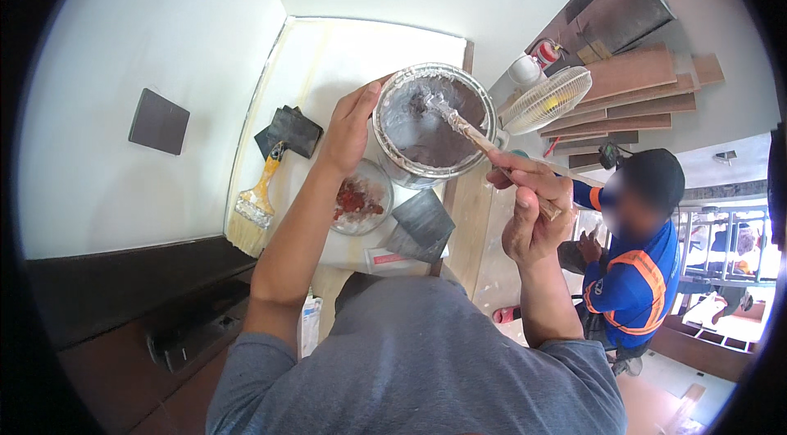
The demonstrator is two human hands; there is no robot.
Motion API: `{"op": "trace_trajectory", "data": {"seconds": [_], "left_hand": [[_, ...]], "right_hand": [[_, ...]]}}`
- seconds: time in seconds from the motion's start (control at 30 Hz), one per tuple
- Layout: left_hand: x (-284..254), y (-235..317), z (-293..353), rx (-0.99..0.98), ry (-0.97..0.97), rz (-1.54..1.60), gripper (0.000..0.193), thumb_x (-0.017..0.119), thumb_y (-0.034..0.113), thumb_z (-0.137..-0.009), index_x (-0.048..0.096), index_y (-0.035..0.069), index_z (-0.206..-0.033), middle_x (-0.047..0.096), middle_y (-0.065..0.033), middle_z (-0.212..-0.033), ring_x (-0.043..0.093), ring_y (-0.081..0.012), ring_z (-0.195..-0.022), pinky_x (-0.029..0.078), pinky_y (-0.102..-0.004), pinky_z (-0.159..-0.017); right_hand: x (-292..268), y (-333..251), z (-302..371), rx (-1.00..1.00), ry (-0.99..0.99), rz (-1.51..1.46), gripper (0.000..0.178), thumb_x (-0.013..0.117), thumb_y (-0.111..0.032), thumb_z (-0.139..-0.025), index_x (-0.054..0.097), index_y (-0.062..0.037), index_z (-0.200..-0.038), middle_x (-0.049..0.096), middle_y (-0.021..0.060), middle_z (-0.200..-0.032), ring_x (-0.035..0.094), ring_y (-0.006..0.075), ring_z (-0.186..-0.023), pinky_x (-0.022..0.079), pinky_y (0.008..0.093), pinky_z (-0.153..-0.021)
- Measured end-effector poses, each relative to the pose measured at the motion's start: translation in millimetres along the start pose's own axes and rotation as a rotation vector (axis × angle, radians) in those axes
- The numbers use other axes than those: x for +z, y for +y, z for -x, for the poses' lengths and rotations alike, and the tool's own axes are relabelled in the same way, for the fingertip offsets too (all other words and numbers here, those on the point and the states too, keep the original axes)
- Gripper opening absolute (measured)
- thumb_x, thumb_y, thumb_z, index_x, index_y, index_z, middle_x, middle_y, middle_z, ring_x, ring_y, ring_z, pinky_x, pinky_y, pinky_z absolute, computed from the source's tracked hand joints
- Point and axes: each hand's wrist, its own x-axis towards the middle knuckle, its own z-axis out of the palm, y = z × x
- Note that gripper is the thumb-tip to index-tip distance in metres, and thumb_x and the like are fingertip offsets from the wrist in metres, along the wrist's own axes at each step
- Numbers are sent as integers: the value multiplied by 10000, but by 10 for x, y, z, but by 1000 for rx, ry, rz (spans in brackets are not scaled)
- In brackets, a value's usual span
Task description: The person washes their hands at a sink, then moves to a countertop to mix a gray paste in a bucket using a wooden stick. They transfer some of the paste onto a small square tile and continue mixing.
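Table edges: The white table [348, 50] meets walls on its left and far sides; a brown strip [469, 55] trims its right side.
Room to move: White tabletop stretches between the can [403, 166] and the far wall. On the near side, room is tighter: a clear dish [389, 199] and a dark sheet [424, 226] sit between the can and the person's body.
Can: In front of the person, overlapping the table's right edge in this view; whether it rests there or is lifted, I cannot tell. Its round mouth faces up toward the camera, showing grey paste [410, 136].
Stick: The wooden stick [474, 133] slants across the can's right rim. Its long axis runs from lower right to upper left, with the paste-coated end inside the can and the other end in the right hand.
Right hand [537, 201]: Fingers curled around the stick, grasping it.
Left hand [352, 127]: Against the can's left side, fingers up by the rim; how firmly it grips, I cannot tell.
Left of the arm: A yellow-handled brush [260, 193], bristles toward the person, and dark squares [291, 132] just beyond.
Right side: A fan [545, 101] near planks [631, 99]; closer, a co-worker [635, 271] in blue and orange.
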Motion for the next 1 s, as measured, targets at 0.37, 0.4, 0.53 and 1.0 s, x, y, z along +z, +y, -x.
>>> {"op": "trace_trajectory", "data": {"seconds": [0.37,0.4,0.53,1.0], "left_hand": [[-96,30,-35,29,-55,-215,529,418,344,-1119,580,-68,-1410,665,-142,-1345,592,-197,-1249,403,-311,-1113],[-86,46,-33,73,-82,-205,521,415,334,-1122,589,-74,-1394,673,-147,-1332,592,-202,-1257,403,-317,-1118],[-140,18,-54,120,-94,-220,511,415,334,-1125,597,-71,-1378,683,-161,-1313,609,-226,-1244,422,-335,-1104],[-109,4,-52,119,-34,-289,471,432,334,-1120,619,-19,-1370,708,-199,-1255,660,-274,-1186,473,-366,-1037]], "right_hand": [[277,-21,11,-80,99,-7,234,536,-193,-1086,482,34,-1072,702,356,-1073,739,292,-854,622,357,-710],[291,-23,2,-78,100,-15,230,529,-188,-1087,479,36,-1075,698,362,-1076,737,296,-864,624,361,-718],[343,-133,-139,-10,67,62,215,476,-210,-1107,473,4,-1077,703,331,-1083,708,257,-814,598,344,-736],[556,91,-566,355,-172,447,179,724,-163,-971,681,11,-965,755,187,-940,729,331,-756,562,390,-694]]}}
